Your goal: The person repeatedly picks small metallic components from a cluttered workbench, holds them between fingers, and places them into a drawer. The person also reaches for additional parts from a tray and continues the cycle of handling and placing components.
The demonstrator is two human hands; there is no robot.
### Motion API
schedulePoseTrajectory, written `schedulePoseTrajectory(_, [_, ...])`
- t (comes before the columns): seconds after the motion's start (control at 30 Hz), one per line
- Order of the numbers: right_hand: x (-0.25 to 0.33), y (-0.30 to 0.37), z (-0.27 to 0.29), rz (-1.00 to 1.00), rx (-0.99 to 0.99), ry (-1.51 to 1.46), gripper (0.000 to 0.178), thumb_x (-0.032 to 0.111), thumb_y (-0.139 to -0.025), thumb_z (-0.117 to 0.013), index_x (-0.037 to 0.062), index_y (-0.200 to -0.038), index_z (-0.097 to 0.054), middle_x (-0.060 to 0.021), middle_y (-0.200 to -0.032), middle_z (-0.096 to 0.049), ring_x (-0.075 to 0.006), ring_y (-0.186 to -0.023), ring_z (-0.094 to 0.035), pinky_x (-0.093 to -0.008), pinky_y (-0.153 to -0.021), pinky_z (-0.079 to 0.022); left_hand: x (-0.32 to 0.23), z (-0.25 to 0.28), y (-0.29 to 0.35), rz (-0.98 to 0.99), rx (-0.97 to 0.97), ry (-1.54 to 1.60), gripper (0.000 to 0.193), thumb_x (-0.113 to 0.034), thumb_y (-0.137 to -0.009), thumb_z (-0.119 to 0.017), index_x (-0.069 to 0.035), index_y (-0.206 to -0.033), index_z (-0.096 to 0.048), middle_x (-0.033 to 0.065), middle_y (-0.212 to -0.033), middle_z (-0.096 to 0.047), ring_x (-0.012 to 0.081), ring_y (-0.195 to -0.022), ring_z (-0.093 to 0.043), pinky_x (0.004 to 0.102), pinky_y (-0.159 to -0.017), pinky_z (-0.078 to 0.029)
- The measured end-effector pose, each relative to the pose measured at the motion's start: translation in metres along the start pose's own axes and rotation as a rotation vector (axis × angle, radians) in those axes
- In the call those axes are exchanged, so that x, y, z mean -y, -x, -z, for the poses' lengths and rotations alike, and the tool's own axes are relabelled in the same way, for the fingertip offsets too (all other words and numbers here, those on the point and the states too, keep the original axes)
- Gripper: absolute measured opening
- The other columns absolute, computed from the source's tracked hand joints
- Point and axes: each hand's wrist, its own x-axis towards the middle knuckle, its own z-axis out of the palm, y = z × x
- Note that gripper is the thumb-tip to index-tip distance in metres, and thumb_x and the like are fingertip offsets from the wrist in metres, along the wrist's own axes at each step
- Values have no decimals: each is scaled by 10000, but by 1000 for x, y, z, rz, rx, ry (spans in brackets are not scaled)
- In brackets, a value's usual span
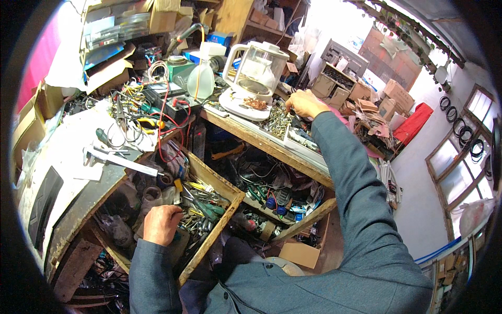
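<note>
My left hand [161,224] is down in an open wooden drawer [219,184] crammed with pliers, screwdrivers and other hand tools; its fingers curl among them, and whether they grip one I cannot tell. My right hand [304,103] reaches far forward over the workbench, fingers pinched at a pile of small metal screws and parts [276,121]. That pile lies just right of a white appliance base [241,107] carrying a clear glass jug [257,70]. Both forearms wear grey-blue sleeves.
The workbench [264,144] is covered with wires, pliers, a multimeter [166,97], a plastic bottle [201,79] and cardboard boxes. A second wooden drawer [303,222] of cables stands open below. Small parts cabinets [334,83] and boxes sit at the back right; windows lie on the right.
</note>
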Motion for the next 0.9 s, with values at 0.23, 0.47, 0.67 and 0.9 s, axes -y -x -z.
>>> schedulePoseTrajectory(0.23, [0,3,-4,-49,-69,-70,444,46,-866,-572,261,-1206,-762,-66,-1109,-732,-268,-1133,-602,-454,-906,-445,-1,1,1,9,0,8,193,-163,-830,-745,-28,-966,-775,202,-891,-733,373,-858,-719,435,-767,-563])
schedulePoseTrajectory(0.47, [-1,2,-6,-52,-90,-70,458,32,-869,-561,231,-1234,-752,-102,-1119,-734,-281,-1117,-613,-450,-910,-446,2,1,1,10,11,3,197,-170,-839,-734,-22,-964,-772,206,-895,-731,376,-850,-717,437,-763,-560])
schedulePoseTrajectory(0.67, [6,4,-2,-47,-83,-57,433,38,-848,-579,242,-1174,-777,-102,-1073,-735,-285,-1091,-617,-452,-905,-440,3,1,1,-3,9,8,194,-170,-835,-734,-22,-955,-771,206,-876,-727,380,-836,-712,441,-752,-555])
schedulePoseTrajectory(0.9, [4,0,-4,-78,-52,-86,311,60,-814,-614,205,-1013,-804,-73,-974,-734,-283,-1065,-611,-449,-873,-430,3,1,1,4,1,1,189,-171,-832,-739,-25,-949,-771,208,-867,-723,383,-831,-709,443,-745,-552])
